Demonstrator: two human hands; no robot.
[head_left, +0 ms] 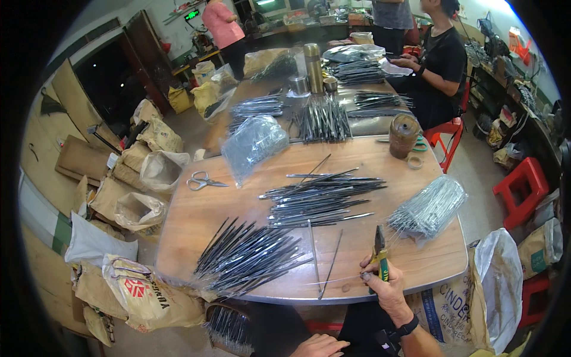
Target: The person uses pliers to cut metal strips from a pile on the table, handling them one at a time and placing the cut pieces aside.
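Note:
My right hand (385,287) is closed around a pair of pliers (381,256) with yellow-and-green handles, their dark jaws pointing up. A thin pale wire (339,279) runs leftward from its fingertips over the table's near edge. Low in the picture, my left hand (320,345) lies over my lap, fingers stretched out and nothing visible in them. Two thin rods, one grey (313,253) and one dark (331,265), lie left of the pliers. Nearby are a pile of dark rods (247,259), another dark pile (324,196) and a bagged bundle of silvery wires (429,207).
Scissors (205,181), a clear plastic bag (254,146), a brown jar (404,135) and a tape roll (414,162) sit on the wooden table (416,262). Sacks (143,291) crowd the left floor. A red stool (521,191) stands right. A seated person (443,53) works across the table.

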